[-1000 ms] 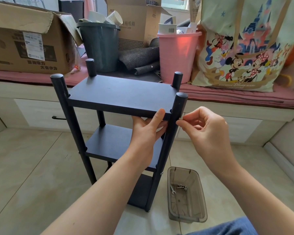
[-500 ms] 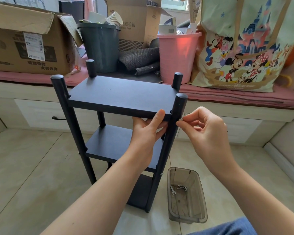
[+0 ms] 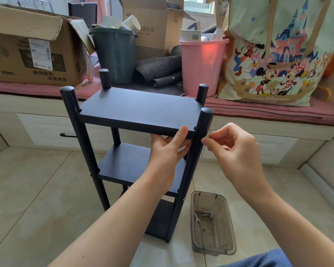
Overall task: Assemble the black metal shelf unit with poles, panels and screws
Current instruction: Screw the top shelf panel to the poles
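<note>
The screw (image 3: 206,137) pinched against the near right pole (image 3: 201,143) is too small to make out.

Both forearms reach forward. The left hand (image 3: 167,151) grips upward, thumb raised over curled fingers. The right hand (image 3: 233,149) pinches thumb against forefinger, other fingers curled.

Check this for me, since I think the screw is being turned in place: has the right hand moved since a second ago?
No. The right hand stays pinched at the same spot on the front right pole, level with the top panel.
</note>
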{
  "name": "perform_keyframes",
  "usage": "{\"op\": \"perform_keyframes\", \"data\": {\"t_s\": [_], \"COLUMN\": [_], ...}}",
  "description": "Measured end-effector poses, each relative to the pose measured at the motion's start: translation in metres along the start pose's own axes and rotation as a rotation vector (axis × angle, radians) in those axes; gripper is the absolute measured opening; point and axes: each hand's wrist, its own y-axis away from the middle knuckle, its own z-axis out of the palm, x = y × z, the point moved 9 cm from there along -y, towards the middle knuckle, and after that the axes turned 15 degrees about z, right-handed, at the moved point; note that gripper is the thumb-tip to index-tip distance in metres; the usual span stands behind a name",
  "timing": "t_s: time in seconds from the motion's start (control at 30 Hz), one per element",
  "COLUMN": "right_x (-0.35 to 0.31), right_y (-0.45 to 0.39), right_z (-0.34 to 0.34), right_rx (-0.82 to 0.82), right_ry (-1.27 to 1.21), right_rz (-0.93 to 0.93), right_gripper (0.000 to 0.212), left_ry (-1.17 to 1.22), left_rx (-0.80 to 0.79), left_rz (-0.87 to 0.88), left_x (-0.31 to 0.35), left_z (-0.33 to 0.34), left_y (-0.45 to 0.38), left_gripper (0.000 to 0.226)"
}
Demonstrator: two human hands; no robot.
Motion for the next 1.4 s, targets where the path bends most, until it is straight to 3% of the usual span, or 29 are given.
{"op": "perform_keyframes", "data": {"t_s": [1.4], "right_x": [0.004], "right_y": [-0.0004], "right_z": [0.0036], "right_rx": [0.008], "right_ry": [0.014], "right_rz": [0.029], "right_gripper": [0.013], "left_ry": [-0.003], "left_rx": [0.018], "left_rz": [0.032], "left_x": [-0.007], "left_z": [-0.0023], "left_y": [-0.0038], "left_gripper": [0.071]}}
